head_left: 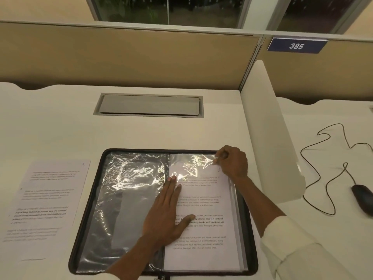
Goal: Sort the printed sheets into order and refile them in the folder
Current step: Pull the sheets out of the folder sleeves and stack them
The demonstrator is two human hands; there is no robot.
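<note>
A black zip folder [86, 215] lies open on the desk with clear plastic sleeves on both sides. The left sleeve [129, 195] looks empty. A printed sheet [203, 223] sits in the right sleeve. My left hand [165, 217] rests flat on that sheet near the spine, fingers straight. My right hand [232, 161] pinches the top right corner of the right sleeve. Another printed sheet [46, 201], marked 3 at its top, lies on the desk to the left of the folder.
A closed grey cable hatch [149, 105] is set in the desk behind the folder. A white divider [270, 128] stands to the right. Beyond it lie a black mouse [363, 197] and its looping cable [327, 158].
</note>
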